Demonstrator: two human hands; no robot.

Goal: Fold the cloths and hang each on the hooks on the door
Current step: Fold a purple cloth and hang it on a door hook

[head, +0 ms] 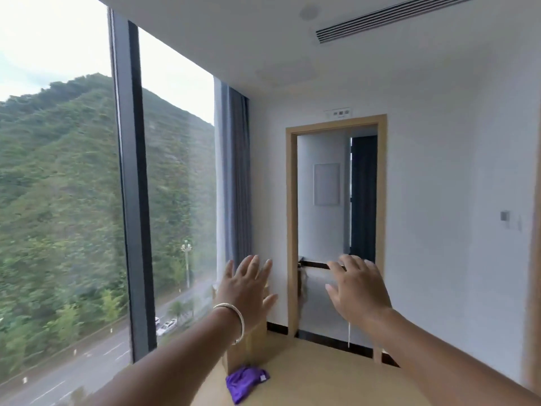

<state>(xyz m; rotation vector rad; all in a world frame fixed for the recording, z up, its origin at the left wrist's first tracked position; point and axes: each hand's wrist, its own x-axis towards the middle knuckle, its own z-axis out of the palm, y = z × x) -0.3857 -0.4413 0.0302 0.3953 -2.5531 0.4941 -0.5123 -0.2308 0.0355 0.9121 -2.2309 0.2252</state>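
both forearms reach forward from the bottom edge, raised in front of the view. left hand (246,284) has its fingers spread and straight, palm facing away, holding nothing; a silver bracelet (234,320) circles that wrist. right hand (358,284) is likewise released, fingers loosely extended and a little bent at the tips, holding nothing. the two hands are well apart from each other and neither touches anything.

below the left forearm, a purple cloth (246,381) lies crumpled on the pale wooden surface (316,373), near its left edge and just beside a tan upright piece that stands behind it. the cloth is unfolded and well below both hands.

beyond the hands, a wood-framed doorway (336,224) opens in the white wall, with a small sign above it and a dark horizontal bar across its lower part; something pale hangs at the bar's left end, too blurred to identify. a grey curtain (235,177) hangs left of the doorway, beside a tall window (73,186) showing a green hillside and a road with cars. a vent (389,19) is set in the ceiling.
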